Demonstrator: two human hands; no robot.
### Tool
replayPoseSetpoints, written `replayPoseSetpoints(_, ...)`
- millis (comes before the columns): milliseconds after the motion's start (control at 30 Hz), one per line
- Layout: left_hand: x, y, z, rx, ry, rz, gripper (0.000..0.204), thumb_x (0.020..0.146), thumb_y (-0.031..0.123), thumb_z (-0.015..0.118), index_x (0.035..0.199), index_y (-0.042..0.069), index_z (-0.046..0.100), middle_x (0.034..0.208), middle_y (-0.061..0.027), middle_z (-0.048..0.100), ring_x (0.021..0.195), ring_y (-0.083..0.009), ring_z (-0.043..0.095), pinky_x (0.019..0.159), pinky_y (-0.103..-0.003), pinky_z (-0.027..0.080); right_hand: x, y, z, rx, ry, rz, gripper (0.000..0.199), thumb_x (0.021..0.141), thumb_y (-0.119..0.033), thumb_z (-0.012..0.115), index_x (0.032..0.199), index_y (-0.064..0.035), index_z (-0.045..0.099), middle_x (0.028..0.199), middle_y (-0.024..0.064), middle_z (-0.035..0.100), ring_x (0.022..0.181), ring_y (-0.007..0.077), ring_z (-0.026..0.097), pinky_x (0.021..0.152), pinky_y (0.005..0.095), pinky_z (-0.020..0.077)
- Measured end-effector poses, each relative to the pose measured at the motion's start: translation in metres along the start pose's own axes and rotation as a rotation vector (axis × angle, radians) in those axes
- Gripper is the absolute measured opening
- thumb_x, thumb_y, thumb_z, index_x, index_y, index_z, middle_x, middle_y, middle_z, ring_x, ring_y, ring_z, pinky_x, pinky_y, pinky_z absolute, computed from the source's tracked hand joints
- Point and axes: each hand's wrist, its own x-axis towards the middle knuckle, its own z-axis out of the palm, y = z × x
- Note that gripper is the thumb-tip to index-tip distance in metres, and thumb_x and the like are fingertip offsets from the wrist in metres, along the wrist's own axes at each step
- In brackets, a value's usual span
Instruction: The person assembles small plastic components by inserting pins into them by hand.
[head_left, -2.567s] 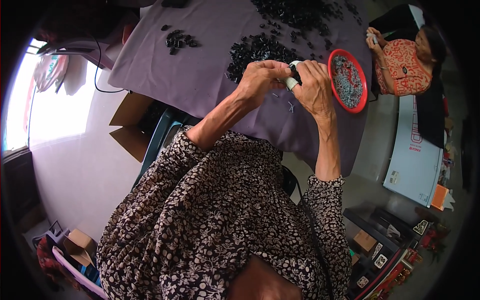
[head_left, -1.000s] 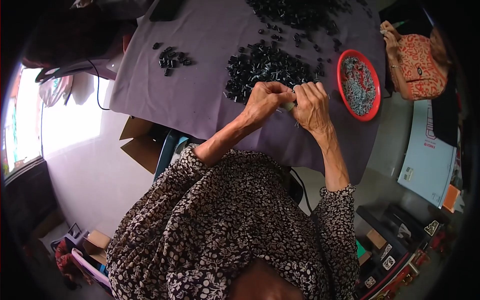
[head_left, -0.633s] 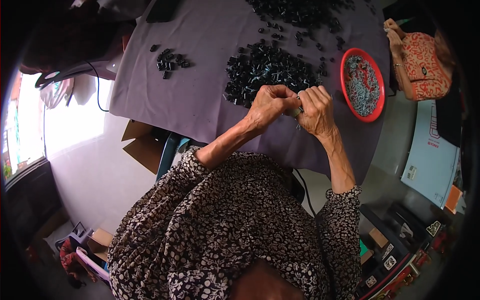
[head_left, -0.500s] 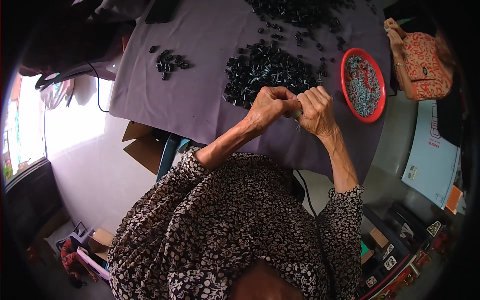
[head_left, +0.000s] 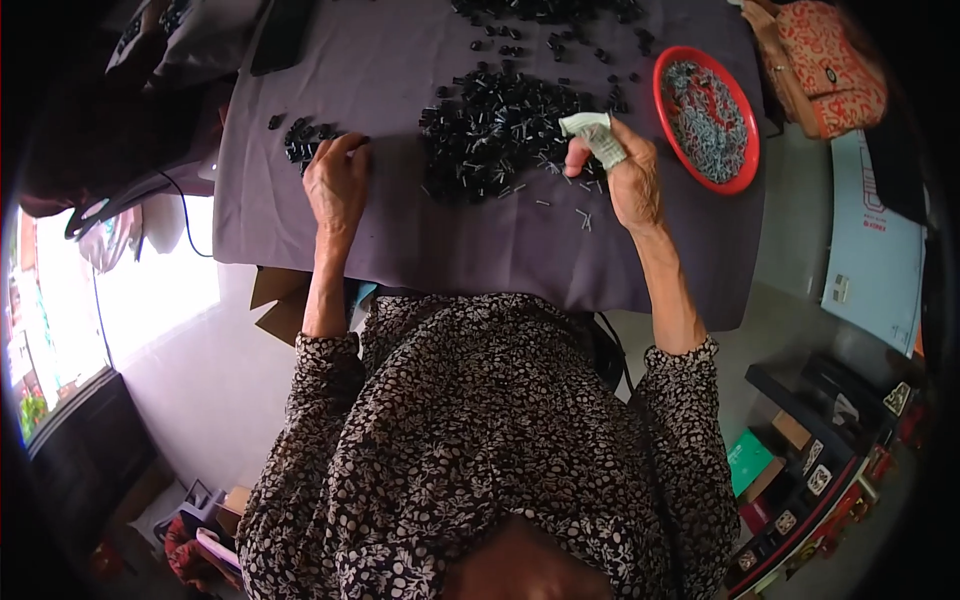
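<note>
My left hand reaches the small group of black plastic pieces at the left of the table. Its fingers are bent and drawn in over the near right side of that group; whatever lies at their tips is hidden. Beside the larger heap of black pieces is my right hand. A pale cloth-like wrap goes around one of its fingers, and a reddish fingertip stands apart below it. I see nothing gripped there. Several thin grey metal pins lie loose under this hand.
A red round tray of grey metal pins stands right of my right hand. More black pieces spread at the far edge of the purple-grey tablecloth. A dark flat object lies far left. Another person's arm shows at far right.
My hands were together in front of the large heap. The left has moved away to the small group on the left; the right has opened and stayed near the heap.
</note>
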Motion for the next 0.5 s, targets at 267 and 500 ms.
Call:
replayPoseSetpoints(267,-0.008,0.018,-0.012,0.039,0.113,0.051,0.012,0.073,0.010,0.064,0.083,0.004,0.065,0.078,-0.0119,0.061,0.066,-0.0238,0.061,0.062,-0.034,0.048,-0.013,-0.001,0.007,0.392,-0.079,-0.011,0.053,0.088,-0.045,0.041,0.104,0.0038,0.054,0.077,0.0107,0.060,0.068,0.0186,0.057,0.070,0.0306,0.0456)
replayPoseSetpoints(500,-0.042,0.156,-0.001,-0.504,0.075,0.519,0.017,0.066,0.007,0.068,0.081,0.007,0.063,0.072,-0.0055,0.059,0.065,-0.0221,0.057,0.060,-0.033,0.047,-0.022,-0.027,0.036,-0.104,0.198,-0.187,0.044,0.088,-0.041,0.046,0.100,-0.0005,0.056,0.074,0.0053,0.061,0.066,0.0116,0.057,0.063,0.0250,0.0457)
